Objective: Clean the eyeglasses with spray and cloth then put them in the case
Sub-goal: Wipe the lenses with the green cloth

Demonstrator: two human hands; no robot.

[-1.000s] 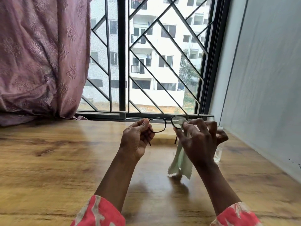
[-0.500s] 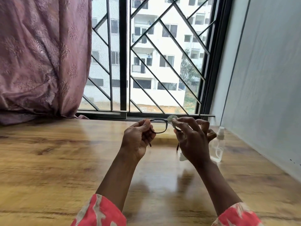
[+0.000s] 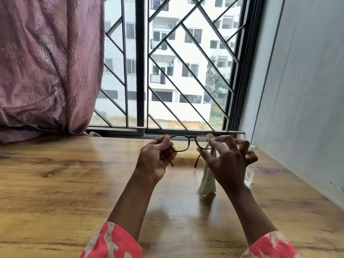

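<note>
Two hands are raised above the wooden table point(image 3: 55, 183), and both are busy with the eyeglasses point(image 3: 186, 144). The left hand point(image 3: 156, 157) pinches the left end of the dark frame between thumb and curled fingers. The right hand point(image 3: 227, 161) pinches a pale green cloth point(image 3: 207, 181) against the right lens, with thumb and first finger closed on it and the other fingers spread apart. The eyeglasses are held in the air between the two hands, in front of the window grille point(image 3: 167, 71), and their temples hang down toward the table. The loose part of the cloth hangs down below the right hand, and its lower edge is near the table surface. Behind the right hand a clear spray bottle point(image 3: 249, 174) stands on the table, near the grey wall point(image 3: 297, 90); the hand partly hides it. At the left a pink curtain point(image 3: 46, 62) falls onto the table edge
</note>
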